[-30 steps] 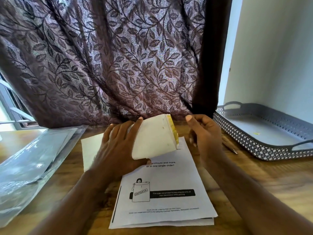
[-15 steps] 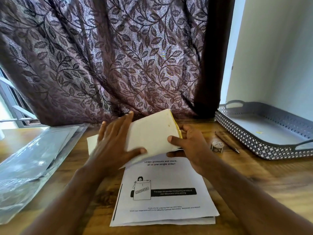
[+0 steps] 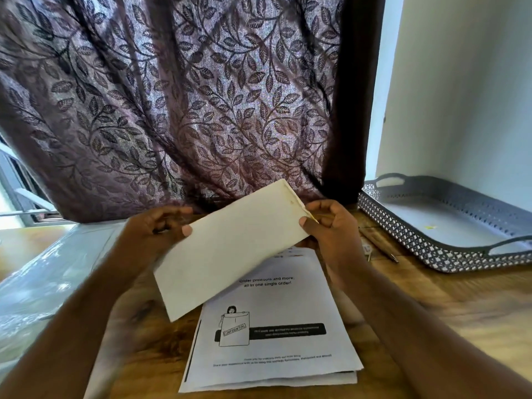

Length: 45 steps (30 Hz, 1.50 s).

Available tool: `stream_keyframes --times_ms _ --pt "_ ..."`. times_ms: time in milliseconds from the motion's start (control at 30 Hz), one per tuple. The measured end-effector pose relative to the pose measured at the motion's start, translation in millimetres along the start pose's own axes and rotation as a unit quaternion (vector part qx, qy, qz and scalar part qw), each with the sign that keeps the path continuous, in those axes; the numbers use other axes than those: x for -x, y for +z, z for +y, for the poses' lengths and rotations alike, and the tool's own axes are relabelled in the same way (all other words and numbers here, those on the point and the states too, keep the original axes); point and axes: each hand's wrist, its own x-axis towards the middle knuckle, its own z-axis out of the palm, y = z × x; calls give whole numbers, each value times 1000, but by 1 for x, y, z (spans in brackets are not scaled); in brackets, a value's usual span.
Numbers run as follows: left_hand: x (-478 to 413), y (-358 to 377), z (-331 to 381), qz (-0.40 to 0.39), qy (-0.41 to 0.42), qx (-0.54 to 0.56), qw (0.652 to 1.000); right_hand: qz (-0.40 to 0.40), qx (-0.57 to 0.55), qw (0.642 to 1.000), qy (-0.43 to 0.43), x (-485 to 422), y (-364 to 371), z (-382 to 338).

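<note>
Far left of the stack of printed white sheets [image 3: 273,326], a clear plastic sleeve [image 3: 43,272] lies flat on the wooden table [image 3: 417,306]. Up and left of the stack, my left hand [image 3: 155,228] is blurred. Its thumb presses the front of a long white paper envelope [image 3: 230,249] and its fingers curl behind, steadying that end. The envelope hangs tilted in the air above the stack's top edge, lifted, I judge, so I can work on its flap. Above the stack's right corner, my right hand [image 3: 331,234] pinches the envelope's short end between thumb and curled fingers, where a thin yellow strip shows, probably the seal. Right of the stack a dark slim pen [image 3: 383,249] lies within reach. Beyond it sits a grey perforated plastic tray [image 3: 408,240].
</note>
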Motion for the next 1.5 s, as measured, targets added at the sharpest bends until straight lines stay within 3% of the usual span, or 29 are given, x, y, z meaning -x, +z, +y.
stream_keyframes --times_ms 100,300,433,567,633,733,833,967,1100,1333,1500 --pt "7 0 8 -97 -63 113 987 14 21 1000 -12 -6 -4 3" --pt "17 33 11 -240 -159 202 936 18 -42 999 29 -10 -10 7" --pt "24 60 11 -274 -190 222 916 2 -90 992 86 -9 -5 13" --pt "31 78 13 -286 -223 260 895 -23 14 995 94 -8 -3 15" --pt "33 84 17 -271 -221 280 894 -48 27 992 109 -5 -1 14" --pt "36 90 27 -191 -219 252 923 -94 35 987 126 2 6 11" --pt "36 91 30 -113 -244 211 940 -138 99 981 97 9 14 11" --pt "29 90 25 -70 -272 186 942 -185 197 962 39 16 21 11" --pt "27 91 16 -92 -283 175 939 -192 214 957 28 22 24 10" --pt "26 90 18 -90 -273 188 939 -195 111 966 132 21 23 8" --pt "26 87 19 -90 -280 189 937 -215 115 953 178 19 18 7"
